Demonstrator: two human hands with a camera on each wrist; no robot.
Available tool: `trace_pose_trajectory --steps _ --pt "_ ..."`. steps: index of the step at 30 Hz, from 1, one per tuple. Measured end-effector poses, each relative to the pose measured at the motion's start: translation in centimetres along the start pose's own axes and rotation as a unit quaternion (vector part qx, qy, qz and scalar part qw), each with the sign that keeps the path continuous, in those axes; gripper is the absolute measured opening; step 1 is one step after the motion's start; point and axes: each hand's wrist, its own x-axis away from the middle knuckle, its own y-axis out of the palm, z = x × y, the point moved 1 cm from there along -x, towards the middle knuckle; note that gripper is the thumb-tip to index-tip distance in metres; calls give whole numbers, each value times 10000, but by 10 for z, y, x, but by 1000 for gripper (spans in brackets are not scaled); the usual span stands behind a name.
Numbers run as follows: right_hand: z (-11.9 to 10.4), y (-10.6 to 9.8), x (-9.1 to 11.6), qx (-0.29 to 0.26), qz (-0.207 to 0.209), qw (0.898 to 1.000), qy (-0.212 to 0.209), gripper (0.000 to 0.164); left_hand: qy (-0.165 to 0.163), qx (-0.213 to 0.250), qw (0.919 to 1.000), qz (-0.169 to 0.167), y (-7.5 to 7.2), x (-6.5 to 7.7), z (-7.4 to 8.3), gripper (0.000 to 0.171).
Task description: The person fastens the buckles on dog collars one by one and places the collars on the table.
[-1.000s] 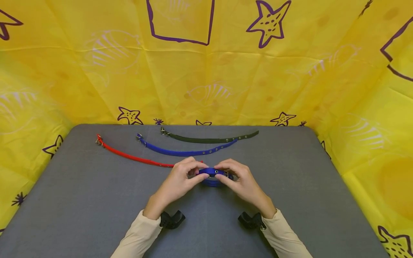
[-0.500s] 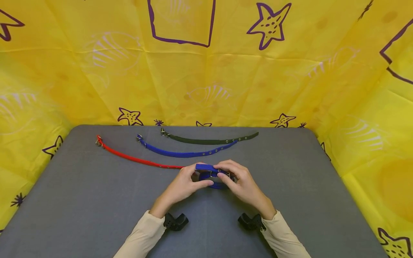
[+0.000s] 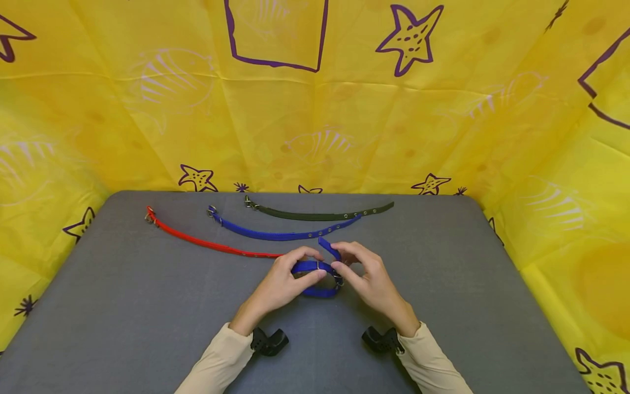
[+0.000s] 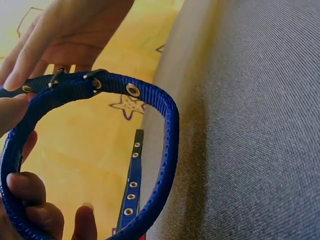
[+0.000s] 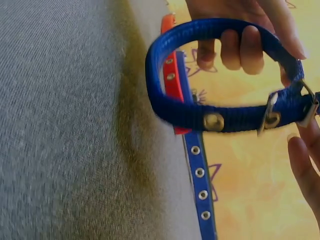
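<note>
A blue buckle collar (image 3: 320, 294) is bent into a closed loop between both hands, above the table. My left hand (image 3: 278, 284) grips the loop's left side, fingers curled round the band and thumb near a metal keeper. My right hand (image 3: 368, 273) pinches the strap near its tip, which sticks up past the fingers. In the left wrist view the strap of the blue collar (image 4: 170, 135) runs through the buckle (image 4: 57, 78), with a metal eyelet (image 4: 133, 90) beyond the keeper. In the right wrist view the left fingers (image 5: 250, 50) show inside the loop.
Behind the hands, a red collar (image 3: 197, 239), another blue collar (image 3: 266, 235) and a dark green collar (image 3: 305, 216) lie stretched out on the grey table (image 3: 123, 306). The red one's right end is hidden by the left hand. A yellow patterned cloth (image 3: 315, 109) hangs behind.
The strap's tip has swung from the left hand's side to stand up by the right fingers. The left hand has shifted its hold onto the loop, which now shows wider.
</note>
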Motion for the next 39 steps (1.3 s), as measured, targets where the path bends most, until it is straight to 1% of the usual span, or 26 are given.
trace_pose_trajectory --steps 3,6,10,14,16,19,23,31,35,39 --pt "-8 -2 -3 140 -26 9999 28 35 -11 -100 9999 88 0 0 -1 27" --pt "-11 -3 -4 194 -43 9998 -9 30 23 -176 9997 155 -1 1 -2 27" --pt "-1 -2 0 244 -84 9996 -99 23 159 -146 9996 170 -1 1 -3 28" --pt "9 -3 3 375 -142 9990 -218 20 225 -87 9995 222 -1 1 -3 27" --pt "13 -3 4 367 -146 9988 -298 20 228 -54 9993 280 -2 1 0 25" --pt "16 -5 4 280 -167 9985 -439 19 276 -22 9991 315 -6 2 13 23" --pt "18 -6 4 248 -254 9976 -589 20 267 -31 9993 270 -12 5 30 23" --pt "17 -6 4 286 -381 9971 -592 23 199 -107 9993 297 -12 5 32 23" --pt "17 -7 5 222 -443 9973 -536 22 174 -92 9994 269 -13 5 32 23" --pt "16 -7 5 196 -584 9972 -430 23 68 -94 9996 242 -15 5 30 23"
